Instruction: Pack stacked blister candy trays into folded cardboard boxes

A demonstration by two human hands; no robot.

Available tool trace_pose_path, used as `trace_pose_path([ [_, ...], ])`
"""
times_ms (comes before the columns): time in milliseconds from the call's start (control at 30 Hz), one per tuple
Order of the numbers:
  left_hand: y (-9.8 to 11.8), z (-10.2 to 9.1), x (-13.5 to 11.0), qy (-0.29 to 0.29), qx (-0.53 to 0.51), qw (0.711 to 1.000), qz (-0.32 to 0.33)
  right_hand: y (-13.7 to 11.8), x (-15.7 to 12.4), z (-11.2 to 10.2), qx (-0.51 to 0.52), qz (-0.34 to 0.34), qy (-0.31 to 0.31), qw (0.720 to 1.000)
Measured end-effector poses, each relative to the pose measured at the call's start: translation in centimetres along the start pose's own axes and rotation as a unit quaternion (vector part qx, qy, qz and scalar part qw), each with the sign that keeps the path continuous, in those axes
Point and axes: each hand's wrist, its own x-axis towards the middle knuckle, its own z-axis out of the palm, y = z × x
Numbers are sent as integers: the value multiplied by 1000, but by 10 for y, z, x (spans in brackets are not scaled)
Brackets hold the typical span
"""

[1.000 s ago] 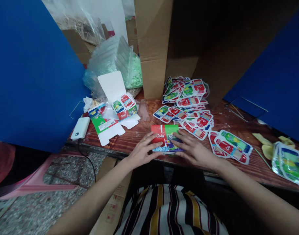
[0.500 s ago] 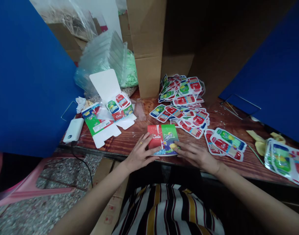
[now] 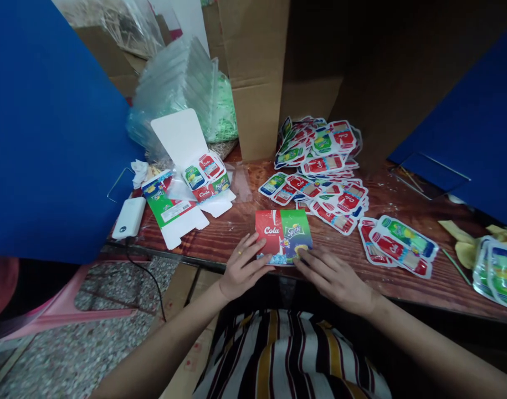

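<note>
Lying at the front of the desk (image 3: 220,241): a Cola-and-Sprite carton (image 3: 283,228), printed face up, between the two hands and slightly forward of them. Near edge roughly parallel to the desk front; outline close to square, so no clear long axis. Left hand (image 3: 244,267) open, fingers spread on the near left corner; right hand (image 3: 334,278) also open, fingertips on the near right corner. Neither clearly nearer. Whether this carton holds anything: cannot tell.

Containers: farther off to the left, an open box (image 3: 204,194), white lid (image 3: 182,136) raised, with a jar-shaped Sprite packet (image 3: 194,177) and Cola packet (image 3: 210,166) showing at its top. Behind it, stacked clear plastic containers (image 3: 174,77) beside bagged green shred (image 3: 225,113).
</note>
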Motion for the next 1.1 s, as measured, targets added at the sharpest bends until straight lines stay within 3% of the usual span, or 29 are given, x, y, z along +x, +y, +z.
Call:
trace_pose_path([
  [133, 4, 1, -3, 5, 40, 999, 20, -11, 3, -2, -26, 22, -3, 999],
  [367, 4, 6, -2, -2, 48, 999, 9, -24, 5, 5, -45, 70, 51, 995],
  [633, -1, 37, 19, 17, -46, 998, -30, -9, -1, 26, 68, 163, 118, 977],
  [733, -2, 43, 23, 35, -68, 996, -43, -3, 2, 28, 119, 205, 159, 958],
  [800, -3, 43, 24, 41, -92, 993, -66, 5, 6, 28, 185, 263, 199, 926],
  [867, -2, 40, 24, 59, -124, 987, -82, 17, 13, 29, 245, 389, 233, 857],
  [933, 3, 38, 24, 71, -147, 979, -120, 30, 21, 32, 304, 510, 210, 776],
  [1000, 11, 36, 24, 105, -139, 957, -230, 40, 24, 38, 372, 567, 131, 723],
  [1100, 22, 35, 27, 140, -160, 872, -442, 47, 18, 50, 437, 568, 37, 696],
])
